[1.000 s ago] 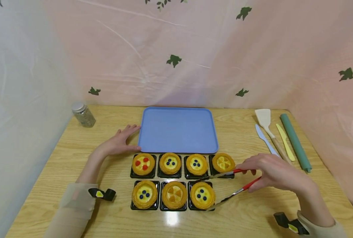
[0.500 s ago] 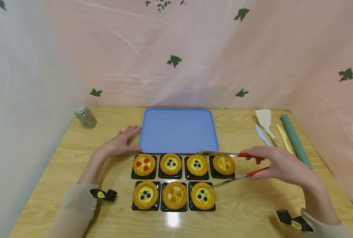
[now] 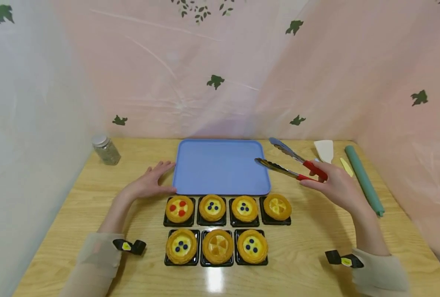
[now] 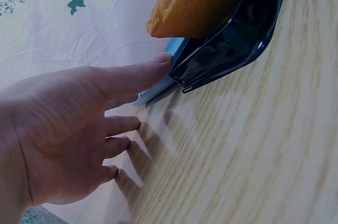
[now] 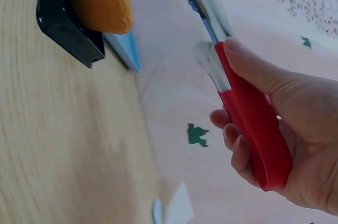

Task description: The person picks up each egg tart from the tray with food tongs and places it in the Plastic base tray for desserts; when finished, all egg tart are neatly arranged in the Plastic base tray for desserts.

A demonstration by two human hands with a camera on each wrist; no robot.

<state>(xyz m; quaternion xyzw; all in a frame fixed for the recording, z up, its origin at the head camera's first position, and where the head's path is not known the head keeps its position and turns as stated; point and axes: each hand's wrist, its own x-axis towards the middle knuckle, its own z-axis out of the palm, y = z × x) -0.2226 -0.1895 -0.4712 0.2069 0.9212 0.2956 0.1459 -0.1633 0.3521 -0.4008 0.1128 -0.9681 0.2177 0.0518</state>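
Note:
My right hand (image 3: pixel 336 183) grips red-handled metal tongs (image 5: pixel 253 123), fingers and thumb wrapped round the handles. The tong arms are spread, with nothing between their tips, and overlap the right edge of a blue tray (image 3: pixel 221 167) in the head view. At the tray's left edge my left hand (image 3: pixel 149 181) lies with fingers extended, thumb at the front corner. In front of the tray, several tarts sit in black square holders in two rows: a red-dotted tart (image 3: pixel 180 208), blueberry tarts (image 3: pixel 251 246) and orange-wedge tarts (image 3: pixel 217 246).
A glass jar with a silver lid (image 3: pixel 106 150) stands at the back left. On the right lie a white spatula (image 3: pixel 324 151), a yellow knife (image 3: pixel 347 167) and a rolled green mat (image 3: pixel 364 181). A patterned pink cloth (image 3: pixel 212 53) hangs behind the table.
My right hand has raised the tongs from around the front right blueberry tart up and back to the tray's right edge. My left hand stays at the tray.

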